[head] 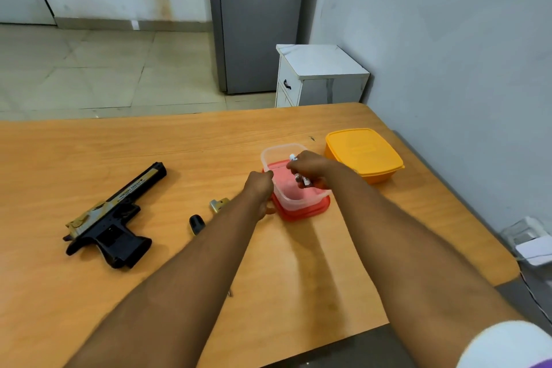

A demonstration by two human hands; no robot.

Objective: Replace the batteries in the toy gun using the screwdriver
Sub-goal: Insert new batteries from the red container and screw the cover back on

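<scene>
Black toy gun [115,219] lies muzzle up-right; right hand [310,166] grips batteries [301,178], left hand [259,188] fisted.

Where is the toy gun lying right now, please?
The toy gun lies on the wooden table's left side, beyond the left hand, nobody touching it.

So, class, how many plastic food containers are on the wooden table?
2. A clear plastic container sitting on a red lid is at the table's middle, under both hands; a closed yellow plastic container stands to its right, near the wall.
</scene>
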